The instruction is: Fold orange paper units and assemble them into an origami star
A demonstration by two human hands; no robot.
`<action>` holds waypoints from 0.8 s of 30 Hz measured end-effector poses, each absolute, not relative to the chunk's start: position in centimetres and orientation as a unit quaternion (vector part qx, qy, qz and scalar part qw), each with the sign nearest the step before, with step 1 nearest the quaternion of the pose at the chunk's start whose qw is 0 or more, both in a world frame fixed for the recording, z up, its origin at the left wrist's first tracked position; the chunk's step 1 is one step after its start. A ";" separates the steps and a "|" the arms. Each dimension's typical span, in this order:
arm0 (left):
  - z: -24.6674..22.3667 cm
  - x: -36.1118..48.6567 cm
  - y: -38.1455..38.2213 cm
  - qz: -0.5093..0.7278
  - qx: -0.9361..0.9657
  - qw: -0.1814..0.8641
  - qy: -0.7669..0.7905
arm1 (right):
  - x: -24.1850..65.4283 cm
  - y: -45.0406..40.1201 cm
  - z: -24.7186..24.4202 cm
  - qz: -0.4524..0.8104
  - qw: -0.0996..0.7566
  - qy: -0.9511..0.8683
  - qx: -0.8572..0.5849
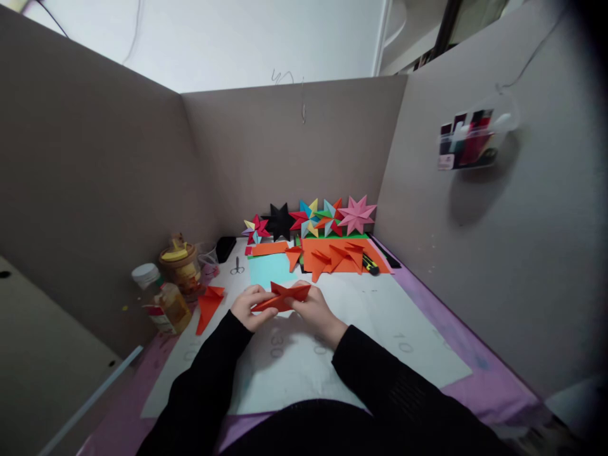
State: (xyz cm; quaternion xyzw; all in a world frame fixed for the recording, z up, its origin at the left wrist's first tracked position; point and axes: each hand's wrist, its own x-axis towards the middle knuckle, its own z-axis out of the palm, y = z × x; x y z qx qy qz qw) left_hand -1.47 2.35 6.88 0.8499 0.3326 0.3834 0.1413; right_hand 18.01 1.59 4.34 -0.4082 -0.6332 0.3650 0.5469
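Both hands hold one folded orange paper piece (284, 296) above the white sheet (370, 335). Its left end is pinched by my left hand (254, 307), and my right hand (314, 308) grips its right part. Beyond the hands lies a light blue paper (272, 270). Several folded orange pieces (338, 256) rest on orange sheets (381, 258) at the back right. Another folded orange piece (209, 308) lies left of my left hand.
Paper stars, among them a black star (280, 221) and a pink star (357, 215), stand along the back panel. Small scissors (237, 267) and a black-and-yellow cutter (370, 265) lie on the table. A bottle (164, 304) and a brown jar (183, 269) stand at left.
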 end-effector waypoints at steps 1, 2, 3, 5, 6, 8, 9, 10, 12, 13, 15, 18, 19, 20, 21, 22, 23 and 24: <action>6.9 -1.5 2.4 0.378 0.851 0.154 0.330 | 18.0 1.5 4.4 0.365 0.546 -0.636 -0.406; 6.9 -1.5 2.4 0.383 0.845 0.165 0.335 | 18.0 1.5 4.5 0.366 0.546 -0.637 -0.403; 6.9 -1.5 2.4 0.397 0.832 0.170 0.347 | 18.0 1.5 4.6 0.370 0.549 -0.635 -0.399; 6.9 -1.6 2.5 0.443 0.795 0.161 0.382 | 17.9 1.4 4.7 0.389 0.559 -0.620 -0.389; 6.8 -1.6 2.5 0.465 0.775 0.150 0.399 | 17.8 1.4 4.7 0.408 0.564 -0.608 -0.382; 6.8 -1.7 2.6 0.493 0.750 0.133 0.420 | 17.7 1.4 4.8 0.450 0.572 -0.579 -0.367; 6.7 -1.7 2.6 0.496 0.746 0.130 0.424 | 17.7 1.4 4.8 0.468 0.575 -0.565 -0.363; 6.7 -1.8 2.7 0.495 0.746 0.128 0.426 | 17.7 1.4 4.9 0.481 0.574 -0.556 -0.359; 6.5 -1.8 2.8 0.488 0.748 0.122 0.432 | 17.8 1.5 4.9 0.495 0.569 -0.552 -0.356; 6.5 -1.9 2.9 0.485 0.745 0.120 0.442 | 17.8 1.5 4.9 0.498 0.564 -0.555 -0.354; 6.3 -1.9 3.0 0.479 0.729 0.115 0.474 | 17.9 1.7 4.7 0.496 0.556 -0.565 -0.354; 6.1 -2.1 3.3 0.447 0.724 0.107 0.514 | 17.9 2.2 4.1 0.478 0.550 -0.576 -0.369; 6.1 -2.2 3.4 0.436 0.727 0.100 0.520 | 17.9 2.3 4.0 0.472 0.550 -0.577 -0.377; 6.1 -2.2 3.4 0.429 0.729 0.090 0.525 | 17.9 2.3 3.8 0.468 0.550 -0.575 -0.384; 6.0 -2.2 3.5 0.428 0.729 0.081 0.528 | 17.9 2.4 3.7 0.465 0.551 -0.573 -0.389; 6.0 -2.2 3.5 0.430 0.725 0.073 0.533 | 17.9 2.4 3.7 0.465 0.552 -0.571 -0.392; 6.0 -2.1 3.5 0.434 0.720 0.069 0.537 | 17.9 2.4 3.7 0.467 0.552 -0.569 -0.391; 5.9 -2.0 3.5 0.435 0.717 0.068 0.540 | 17.9 2.3 3.7 0.473 0.551 -0.568 -0.388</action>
